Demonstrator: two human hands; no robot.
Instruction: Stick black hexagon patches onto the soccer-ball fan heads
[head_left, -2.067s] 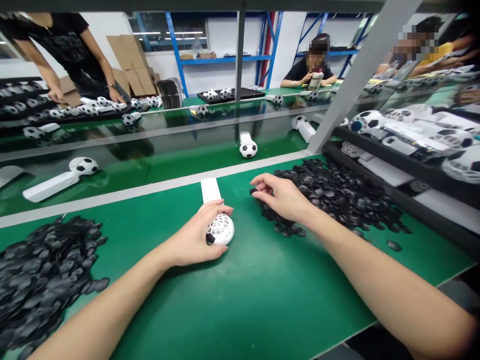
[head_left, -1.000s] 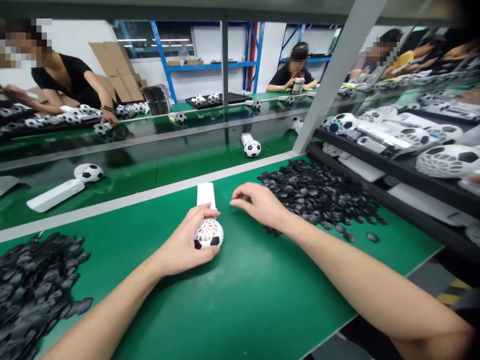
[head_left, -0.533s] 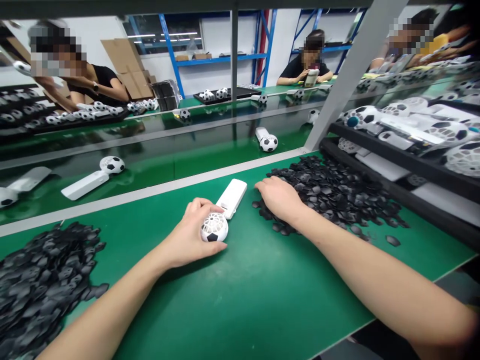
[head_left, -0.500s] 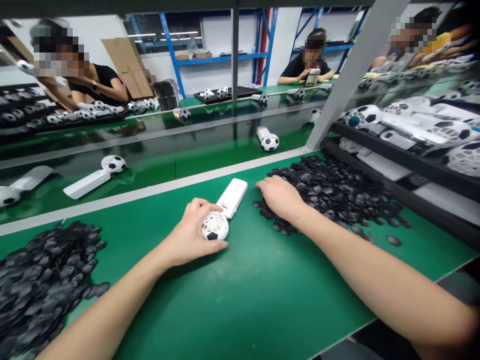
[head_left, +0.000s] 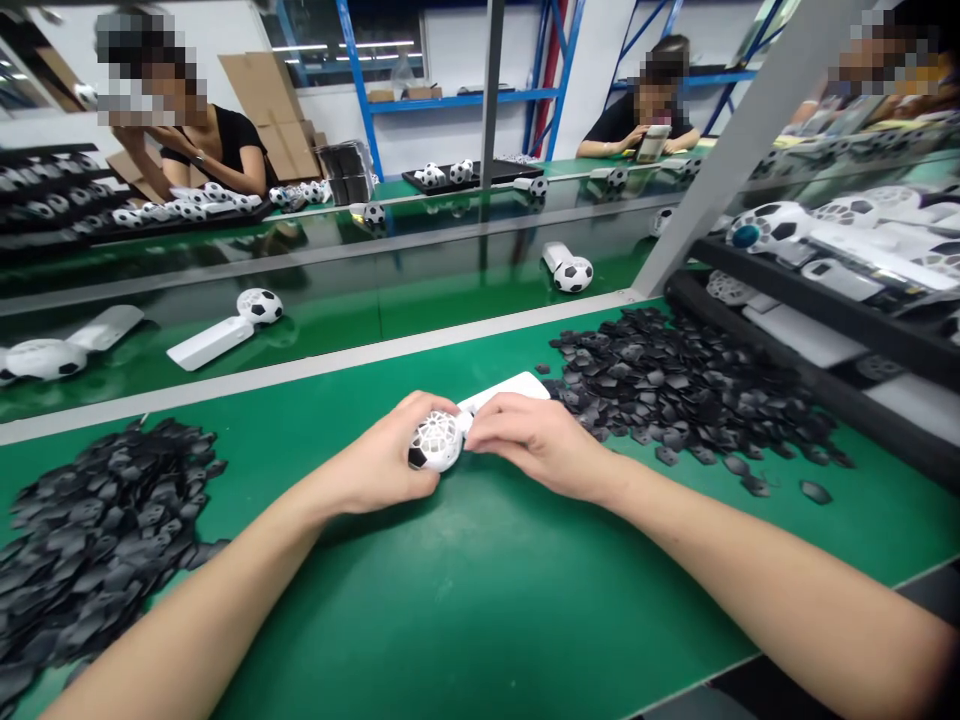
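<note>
A white device with a soccer-ball-shaped openwork head (head_left: 438,438) lies over the green work surface, its flat handle pointing away to the right. My left hand (head_left: 379,455) is closed around the ball head, thumb at the near side and fingers over the far side. One black panel shows on the head's left. Close against the head's right side, my right hand (head_left: 544,440) has its fingers pinched together, covering part of the handle. Whatever lies between those fingertips is hidden. Just beyond the right hand spreads a pile of small black pentagon-like pieces (head_left: 675,390).
Another heap of black pieces (head_left: 112,540) lies at the left. Several similar devices rest on the green conveyor (head_left: 420,300) beyond a pale rail. Stacked black trays (head_left: 825,300) of devices and a slanted grey post (head_left: 705,150) stand at right. Co-workers sit across the line.
My right hand has left the black pile and come leftward to the ball head, fingers pinched. The device has turned, its handle swinging rightward. The view has shifted slightly.
</note>
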